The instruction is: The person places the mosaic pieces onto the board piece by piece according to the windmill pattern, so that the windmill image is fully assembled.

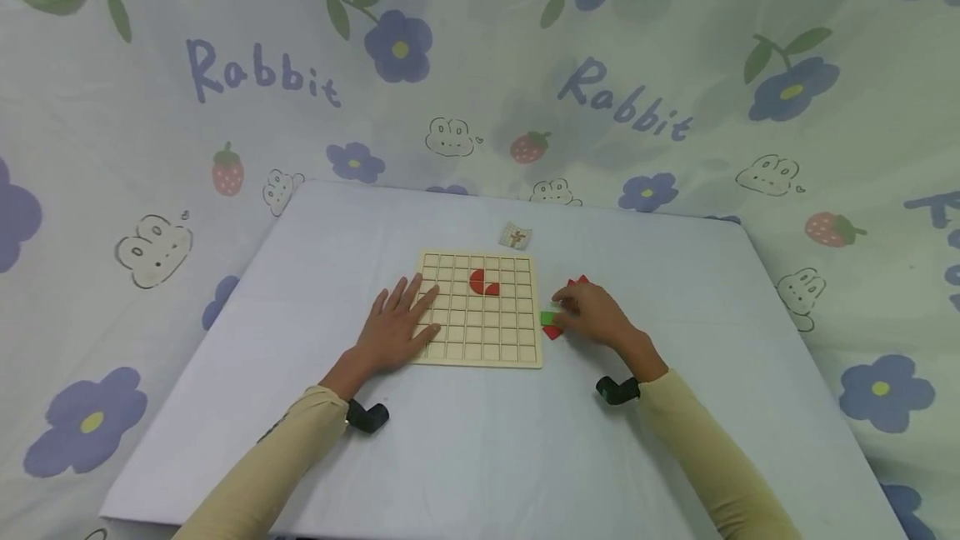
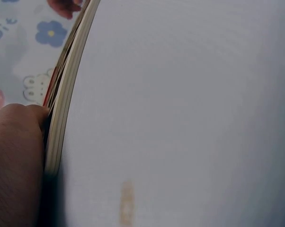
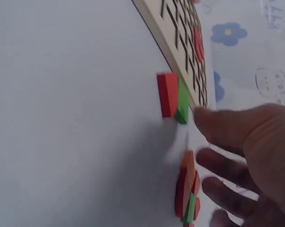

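A pale wooden grid board [image 1: 487, 352] lies on the table, with rounded red pieces [image 1: 477, 279] set near its upper middle. My left hand [image 1: 393, 327] rests with spread fingers across the board's left edge. Off the right edge, a green block [image 1: 548, 318] and a red block [image 3: 167, 96] lie side by side on the cloth. Over them hovers my right hand [image 1: 596, 313], fingers loosely bent and apart, nothing visible between them. The right wrist view puts its thumb close to the green block. Other red and green pieces [image 3: 182, 191] lie beneath its fingers, mostly hidden in the head view.
Behind the board is a small printed card [image 1: 516, 236] showing a grid and figure. White cloth covers the table [image 1: 465, 448]. A patterned curtain [image 1: 480, 65] hangs along the back and sides. Dark wrist devices [image 1: 618, 391] sit at both cuffs.
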`<state>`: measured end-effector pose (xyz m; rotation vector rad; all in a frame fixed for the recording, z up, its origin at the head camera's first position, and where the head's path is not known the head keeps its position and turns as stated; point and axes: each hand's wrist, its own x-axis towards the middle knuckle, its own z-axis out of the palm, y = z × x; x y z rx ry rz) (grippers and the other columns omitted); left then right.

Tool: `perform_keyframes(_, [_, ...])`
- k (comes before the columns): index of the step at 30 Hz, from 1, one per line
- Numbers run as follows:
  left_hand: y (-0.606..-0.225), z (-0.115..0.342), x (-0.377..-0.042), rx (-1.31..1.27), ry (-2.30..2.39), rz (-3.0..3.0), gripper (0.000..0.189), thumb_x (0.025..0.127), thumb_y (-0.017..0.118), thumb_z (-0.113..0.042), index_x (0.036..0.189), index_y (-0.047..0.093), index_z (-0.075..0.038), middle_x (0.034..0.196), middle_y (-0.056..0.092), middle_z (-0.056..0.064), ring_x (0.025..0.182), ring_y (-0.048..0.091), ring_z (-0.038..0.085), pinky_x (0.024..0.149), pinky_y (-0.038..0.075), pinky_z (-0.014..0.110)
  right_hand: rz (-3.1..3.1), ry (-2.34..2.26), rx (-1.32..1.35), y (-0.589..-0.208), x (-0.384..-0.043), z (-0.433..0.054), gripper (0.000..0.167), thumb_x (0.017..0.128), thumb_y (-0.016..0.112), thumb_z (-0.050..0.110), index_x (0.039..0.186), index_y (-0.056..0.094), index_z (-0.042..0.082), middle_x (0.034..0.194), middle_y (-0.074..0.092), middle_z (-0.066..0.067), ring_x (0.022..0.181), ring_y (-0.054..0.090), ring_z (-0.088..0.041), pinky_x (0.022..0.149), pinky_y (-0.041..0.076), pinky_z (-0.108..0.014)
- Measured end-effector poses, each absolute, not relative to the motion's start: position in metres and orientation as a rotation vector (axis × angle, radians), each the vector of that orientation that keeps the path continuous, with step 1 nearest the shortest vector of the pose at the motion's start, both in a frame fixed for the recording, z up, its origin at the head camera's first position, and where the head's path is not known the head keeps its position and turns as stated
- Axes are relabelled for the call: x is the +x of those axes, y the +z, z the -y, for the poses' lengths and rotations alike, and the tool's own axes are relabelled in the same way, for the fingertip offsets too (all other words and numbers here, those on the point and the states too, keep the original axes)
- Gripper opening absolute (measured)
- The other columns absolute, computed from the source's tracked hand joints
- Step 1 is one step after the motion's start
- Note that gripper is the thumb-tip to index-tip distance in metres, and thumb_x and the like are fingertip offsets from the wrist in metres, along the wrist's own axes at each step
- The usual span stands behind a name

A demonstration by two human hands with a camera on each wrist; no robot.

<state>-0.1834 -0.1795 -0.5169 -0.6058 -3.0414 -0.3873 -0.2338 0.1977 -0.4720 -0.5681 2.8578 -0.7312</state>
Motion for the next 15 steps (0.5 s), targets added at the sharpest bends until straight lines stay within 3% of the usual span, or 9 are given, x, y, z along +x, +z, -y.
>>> perform_keyframes(6, [-0.516, 0.179, -0.183, -0.612, -0.392, 3.019, 0.067, 0.102, 0.037, -0.053, 0.158, 0.023, -0.020, 0.164, 0.007, 0.012, 0.148, 0.006, 0.036, 0.114, 0.007, 0.059, -3.031, -0.507, -0.323, -0.472, -0.246, -0.217, 0.039, 0.088, 0.075, 0.027, 0.120, 0.069, 0.005, 0.102, 0.062, -0.012, 0.092, 0.053, -0.029, 0.076, 0.050, -0.042])
perform_keyframes(15, [-0.517, 0.179, -0.181, -0.611, -0.380, 3.010, 0.067, 0.102, 0.038, -0.053, 0.158, 0.024, -0.019, 0.163, 0.009, 0.013, 0.148, 0.008, 0.037, 0.113, 0.009, 0.060, -3.066, -0.459, -0.277, -0.483, -0.261, -0.224, 0.036, 0.090, 0.072, 0.028, 0.117, 0.069, 0.005, 0.097, 0.061, -0.012, 0.086, 0.055, -0.028, 0.075, 0.052, -0.040])
